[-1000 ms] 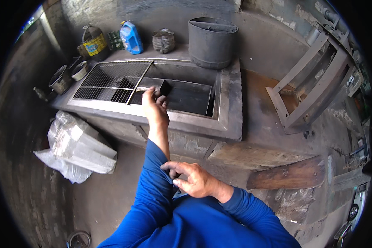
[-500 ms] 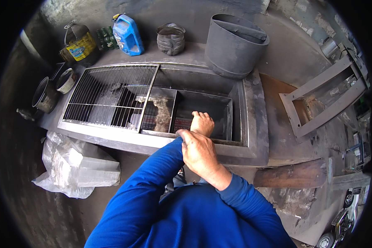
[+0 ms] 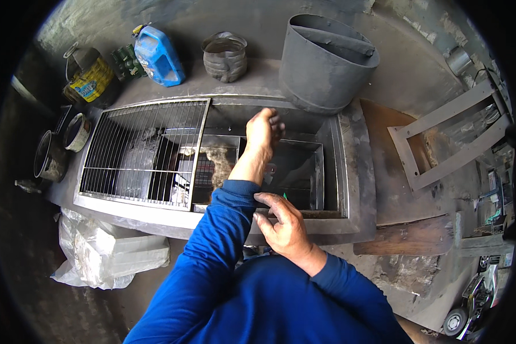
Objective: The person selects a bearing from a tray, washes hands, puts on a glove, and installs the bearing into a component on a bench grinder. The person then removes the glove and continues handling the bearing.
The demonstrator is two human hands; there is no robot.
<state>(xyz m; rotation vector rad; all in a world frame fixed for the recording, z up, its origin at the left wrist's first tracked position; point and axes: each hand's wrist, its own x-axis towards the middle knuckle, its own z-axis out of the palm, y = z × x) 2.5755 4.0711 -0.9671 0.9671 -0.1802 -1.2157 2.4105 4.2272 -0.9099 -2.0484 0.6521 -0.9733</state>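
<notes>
My left hand [image 3: 264, 131] hangs over the open right half of a long metal grill box [image 3: 358, 172], fingers loosely curled down and holding nothing. Below it lies a dark inner tray [image 3: 301, 172] with ash and bits of charcoal. A wire grate [image 3: 140, 150] covers the left half of the box. My right hand [image 3: 285, 225] rests near the front rim, fingertips touching the cuff of my blue left sleeve [image 3: 229, 200], the forearm bare above it.
Behind the box stand a large grey bucket [image 3: 327, 57], a crushed metal can [image 3: 225, 54], a blue jug [image 3: 157, 54] and a yellow tin [image 3: 89, 77]. Two small pots [image 3: 51, 155] sit left. A white plastic bag [image 3: 109, 252] lies below; a metal frame [image 3: 447, 137] and plank [image 3: 407, 238] lie right.
My left hand left the grate's edge and moved right over the open tray. My right hand slid from the elbow along the sleeve to the cuff. The view came closer.
</notes>
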